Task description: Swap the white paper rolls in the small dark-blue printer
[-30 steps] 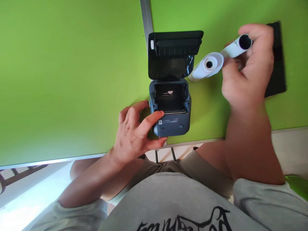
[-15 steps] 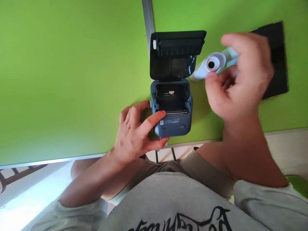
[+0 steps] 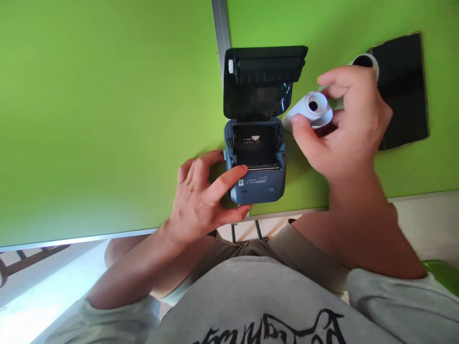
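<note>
A small dark blue label printer (image 3: 258, 188) sits at the table's front edge with its black lid (image 3: 261, 81) swung up, baring a paper bay with no roll in it. My left hand (image 3: 201, 193) grips the printer's left side, index fingertip on its front top face and thumb along the near edge. To the right of the printer, my right hand (image 3: 347, 124) holds a white paper roll (image 3: 304, 107) by its near end, thumb on its left side. The roll's dark core hole faces me, and a loose flap of paper curls at its right. Some right-hand fingers are partly hidden behind it.
A white ring-shaped thing with a dark opening (image 3: 375, 63) shows behind my right hand. Beside it lies a dark-screened tablet (image 3: 405, 95) on the green table (image 3: 107, 95). A grey metal strip (image 3: 220, 28) runs away behind the lid.
My right hand has moved left and slightly down, closing on the paper roll, which has shifted a little. The white ring beside the tablet has come into view. My left hand and the printer stay put.
</note>
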`<state>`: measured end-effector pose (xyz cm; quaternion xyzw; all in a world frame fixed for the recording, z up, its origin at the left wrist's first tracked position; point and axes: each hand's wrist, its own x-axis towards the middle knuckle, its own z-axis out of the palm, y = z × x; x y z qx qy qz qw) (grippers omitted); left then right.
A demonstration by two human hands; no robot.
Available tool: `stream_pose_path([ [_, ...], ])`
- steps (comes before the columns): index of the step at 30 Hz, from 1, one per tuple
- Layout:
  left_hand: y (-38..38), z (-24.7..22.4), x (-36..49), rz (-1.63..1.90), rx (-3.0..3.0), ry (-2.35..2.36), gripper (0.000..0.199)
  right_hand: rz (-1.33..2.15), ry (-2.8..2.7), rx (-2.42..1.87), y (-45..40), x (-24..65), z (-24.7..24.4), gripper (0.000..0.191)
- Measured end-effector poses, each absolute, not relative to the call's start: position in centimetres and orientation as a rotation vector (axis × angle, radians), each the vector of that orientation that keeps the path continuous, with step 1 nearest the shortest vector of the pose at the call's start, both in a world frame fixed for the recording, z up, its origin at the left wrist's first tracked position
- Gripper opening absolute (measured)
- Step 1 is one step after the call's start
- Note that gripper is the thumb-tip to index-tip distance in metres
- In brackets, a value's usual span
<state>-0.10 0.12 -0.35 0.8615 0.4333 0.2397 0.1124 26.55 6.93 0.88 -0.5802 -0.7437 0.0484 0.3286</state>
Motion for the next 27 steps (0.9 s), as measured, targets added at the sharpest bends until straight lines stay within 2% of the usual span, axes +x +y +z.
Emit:
stream_pose_path([
  [4, 0.16, -0.27, -0.1, 0.699, 2.539, 1.274, 0.068, 0.123, -1.993, -1.599, 6.58, 26.15, 1.12, 0.049],
  [9, 0.14, -0.19, -0.09, 0.689, 2.544, 1.273, 0.065, 0.165, -2.058, -1.641, 6.3, 26.01, 0.99, 0.042],
  [16, 0.11, -0.32, -0.08, 0.69, 2.537, 1.277, 0.07, 0.162, -2.107, -1.672, 6.43, 26.15, 0.71, 0.045],
  [27, 0.13, -0.26, -0.11, 0.685, 2.546, 1.277, 0.068, 0.157, -2.128, -1.559, 6.86, 26.66, 0.53, 0.049],
])
